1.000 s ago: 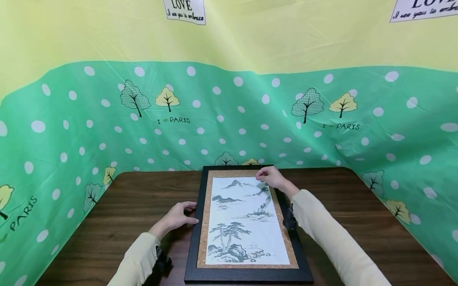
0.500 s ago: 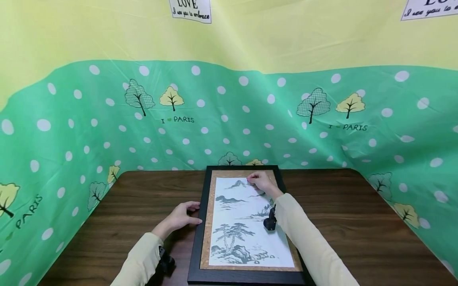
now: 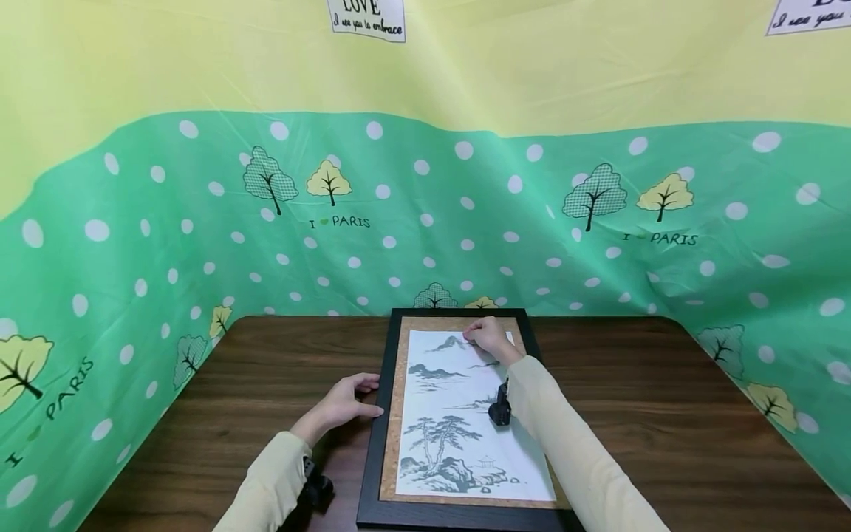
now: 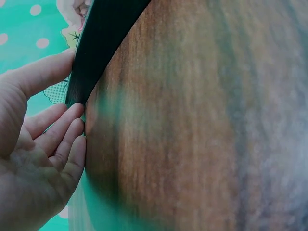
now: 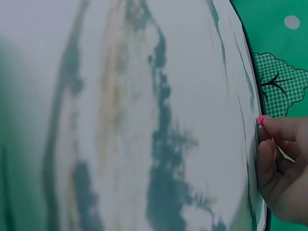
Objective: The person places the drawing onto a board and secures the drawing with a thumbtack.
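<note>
A black picture frame [image 3: 374,458] lies flat on the dark wooden table [image 3: 266,384], holding a white paper sheet [image 3: 459,421] with an ink landscape on a tan mat. My left hand [image 3: 349,403] rests on the table with relaxed fingers touching the frame's left edge [image 4: 103,38]; the thumb lies over that edge in the left wrist view, beside the fingers [image 4: 57,139]. My right hand [image 3: 488,338] is at the sheet's top edge, fingers curled. The right wrist view shows the right hand [image 5: 281,163] pinching the border of the paper sheet [image 5: 144,96].
A green and yellow plastic backdrop [image 3: 465,207] with dots and trees walls the table at the back and both sides. Bare wood [image 3: 665,414] shows right of the frame. Black wrist cameras [image 3: 499,410] sit on both sleeves.
My right hand has slid left along the sheet's top edge, from the right corner toward the middle. My left hand has stayed at the frame's left edge.
</note>
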Motion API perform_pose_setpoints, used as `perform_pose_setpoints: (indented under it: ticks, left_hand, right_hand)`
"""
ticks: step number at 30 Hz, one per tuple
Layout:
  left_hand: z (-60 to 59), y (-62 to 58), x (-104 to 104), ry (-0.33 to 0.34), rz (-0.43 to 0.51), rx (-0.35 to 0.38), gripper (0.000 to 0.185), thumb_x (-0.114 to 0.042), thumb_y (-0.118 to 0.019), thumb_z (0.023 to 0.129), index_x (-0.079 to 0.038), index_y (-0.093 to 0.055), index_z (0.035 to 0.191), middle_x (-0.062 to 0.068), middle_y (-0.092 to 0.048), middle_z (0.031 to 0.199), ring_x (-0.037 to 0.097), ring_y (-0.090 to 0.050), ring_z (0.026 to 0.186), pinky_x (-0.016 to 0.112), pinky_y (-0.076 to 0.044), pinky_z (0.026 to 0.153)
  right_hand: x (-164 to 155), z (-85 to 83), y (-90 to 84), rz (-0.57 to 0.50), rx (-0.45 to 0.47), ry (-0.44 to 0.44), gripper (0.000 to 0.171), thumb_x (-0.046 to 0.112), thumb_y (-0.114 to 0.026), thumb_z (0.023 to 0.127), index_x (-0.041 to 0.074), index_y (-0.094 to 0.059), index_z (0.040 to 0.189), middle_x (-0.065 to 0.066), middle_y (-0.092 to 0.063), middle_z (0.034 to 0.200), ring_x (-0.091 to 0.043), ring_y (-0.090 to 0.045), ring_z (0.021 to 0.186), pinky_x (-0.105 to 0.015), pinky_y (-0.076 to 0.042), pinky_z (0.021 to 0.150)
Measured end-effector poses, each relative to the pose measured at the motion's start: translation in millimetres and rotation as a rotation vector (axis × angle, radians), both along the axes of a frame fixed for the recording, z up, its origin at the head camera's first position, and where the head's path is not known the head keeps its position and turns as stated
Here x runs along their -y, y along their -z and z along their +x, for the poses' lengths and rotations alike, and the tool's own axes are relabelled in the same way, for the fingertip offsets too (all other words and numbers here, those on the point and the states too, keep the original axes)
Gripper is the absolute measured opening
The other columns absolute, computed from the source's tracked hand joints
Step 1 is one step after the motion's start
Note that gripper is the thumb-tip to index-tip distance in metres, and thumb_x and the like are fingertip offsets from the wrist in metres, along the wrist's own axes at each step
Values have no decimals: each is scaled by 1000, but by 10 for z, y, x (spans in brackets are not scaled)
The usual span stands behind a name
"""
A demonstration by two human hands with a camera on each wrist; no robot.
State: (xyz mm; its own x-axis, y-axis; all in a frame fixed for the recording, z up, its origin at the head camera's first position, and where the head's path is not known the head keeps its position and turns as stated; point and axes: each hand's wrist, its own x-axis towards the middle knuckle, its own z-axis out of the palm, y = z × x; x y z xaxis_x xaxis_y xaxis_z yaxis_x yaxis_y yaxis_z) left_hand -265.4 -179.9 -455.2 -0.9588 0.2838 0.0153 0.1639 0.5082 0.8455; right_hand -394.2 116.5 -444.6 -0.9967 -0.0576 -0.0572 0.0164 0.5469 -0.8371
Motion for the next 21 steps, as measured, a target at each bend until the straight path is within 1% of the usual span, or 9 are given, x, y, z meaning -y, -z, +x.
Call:
perform_pose_setpoints:
  ticks: [5,11,13,15,18,20,21]
  left_hand:
    - [-16,20,-7,10,3,-4,58,-8,-76,70,5,-52,121,13,-59,111,30,-51,104,46,-40,90]
    - [-23,49,-30,25,-11,-8,57,-10,-76,71,4,-52,121,12,-58,111,29,-51,103,45,-41,89]
    - [-21,48,-37,19,-18,-6,57,-11,-76,71,3,-52,121,11,-59,111,29,-51,103,44,-41,89]
    - [-16,43,-33,12,-23,-3,57,-11,-76,71,3,-52,121,11,-59,111,29,-51,104,44,-40,90]
    - [-17,41,-17,-1,-31,-1,56,-11,-76,71,2,-53,121,10,-59,111,28,-51,103,44,-40,90]
    - [-22,40,-4,-7,-31,5,57,-11,-76,71,2,-53,121,10,-59,111,28,-51,104,44,-40,91]
    - [-22,39,1,-10,-30,5,57,-11,-76,71,2,-53,121,10,-59,111,28,-51,104,44,-40,91]
  right_hand:
    - [-24,-19,6,11,-3,27,14,6,-59,86,-2,-69,91,-12,-66,85,-11,-44,48,-23,-38,46]
    - [-30,-36,45,114,-55,40,9,6,-61,84,1,-69,85,-10,-64,79,-12,-46,49,-24,-39,46]
    - [-35,-41,58,123,-53,41,9,7,-60,85,2,-68,85,-10,-63,80,-13,-47,51,-25,-40,47]
    - [-37,-43,61,92,-40,35,9,7,-59,86,2,-67,87,-10,-62,81,-13,-48,52,-25,-41,47]
    - [-57,-24,24,-5,-5,1,15,7,-54,89,-2,-63,96,-12,-60,82,-14,-48,55,-26,-43,48]
    - [-89,-14,-10,-60,-2,-21,17,6,-53,90,-5,-61,100,-14,-59,80,-14,-47,54,-26,-42,48]
    - [-112,-5,-35,-70,-10,-34,19,6,-52,90,-6,-61,102,-15,-59,80,-15,-48,55,-26,-43,49]
